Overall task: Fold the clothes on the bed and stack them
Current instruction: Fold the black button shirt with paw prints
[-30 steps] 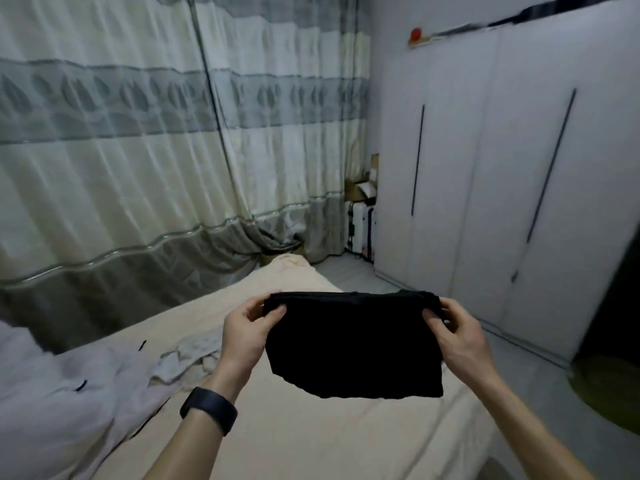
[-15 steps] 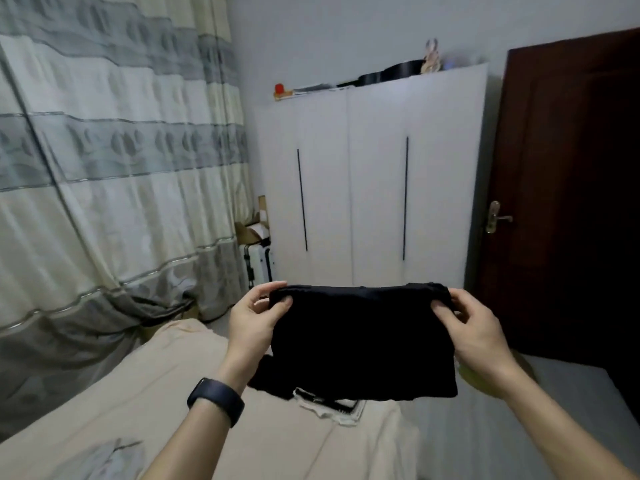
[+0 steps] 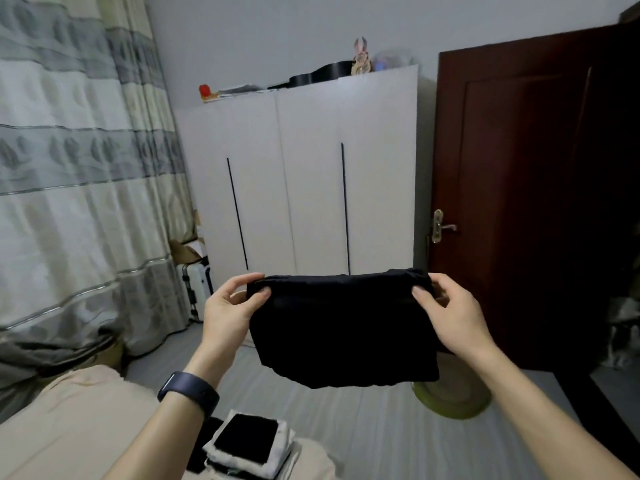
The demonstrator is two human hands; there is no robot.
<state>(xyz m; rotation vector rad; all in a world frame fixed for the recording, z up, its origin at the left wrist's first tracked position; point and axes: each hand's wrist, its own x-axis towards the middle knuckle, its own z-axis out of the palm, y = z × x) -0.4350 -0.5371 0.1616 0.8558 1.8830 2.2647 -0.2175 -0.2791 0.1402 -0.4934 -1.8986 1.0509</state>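
A folded black garment [image 3: 341, 327] hangs in the air in front of me, held by its top edge. My left hand [image 3: 228, 308] pinches its upper left corner and my right hand [image 3: 448, 311] pinches its upper right corner. Below my left forearm, a stack of folded clothes [image 3: 251, 445], black and white, lies at the corner of the beige bed [image 3: 69, 420]. The stack's left part is hidden by my left arm.
A white wardrobe [image 3: 311, 181] stands straight ahead, with a dark red door [image 3: 526, 188] to its right. Patterned curtains [image 3: 69, 168] hang at the left. A green round object [image 3: 450, 398] lies on the grey floor under the garment. A white suitcase [image 3: 197, 289] stands beside the wardrobe.
My view has swung to the right, from the curtains and bed to the wardrobe and door. Both hands kept hold of the black garment and carried it over the stack.
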